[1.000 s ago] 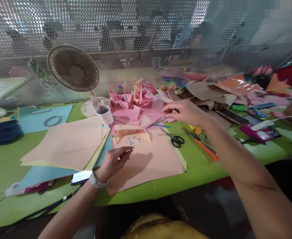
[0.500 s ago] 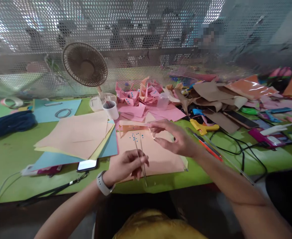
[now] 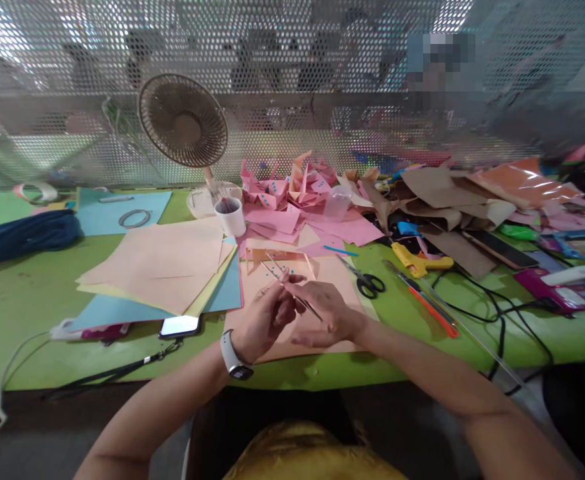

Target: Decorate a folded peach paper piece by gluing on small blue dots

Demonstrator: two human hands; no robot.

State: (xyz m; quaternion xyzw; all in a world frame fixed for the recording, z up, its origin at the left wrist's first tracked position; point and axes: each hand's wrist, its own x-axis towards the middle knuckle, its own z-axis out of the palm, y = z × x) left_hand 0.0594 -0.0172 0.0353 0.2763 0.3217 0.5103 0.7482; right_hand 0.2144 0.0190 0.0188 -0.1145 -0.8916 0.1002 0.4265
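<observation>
My left hand [image 3: 265,319], with a watch on its wrist, and my right hand [image 3: 330,313] meet over a peach paper sheet [image 3: 342,273]. Metal tweezers [image 3: 274,268] run between them, their two tips apart and pointing up and left. The left fingers are curled round the tweezers' middle, and the right fingers touch them from the other side. Small blue dots [image 3: 292,271] lie on the peach paper just beyond the tips. Behind the dots is a folded peach paper strip [image 3: 277,255].
Stacked paper [image 3: 157,257], a phone [image 3: 180,326], a white cup [image 3: 230,217] and a fan [image 3: 182,120] are at left. Scissors [image 3: 367,283], a cutter [image 3: 432,311] and a yellow glue gun [image 3: 420,260] lie right. Folded pink pieces [image 3: 272,190] are piled behind.
My right hand has come down and left to meet my left hand at the tweezers. The tweezers now tilt more to the left. Scissors and a blue strip have come into view.
</observation>
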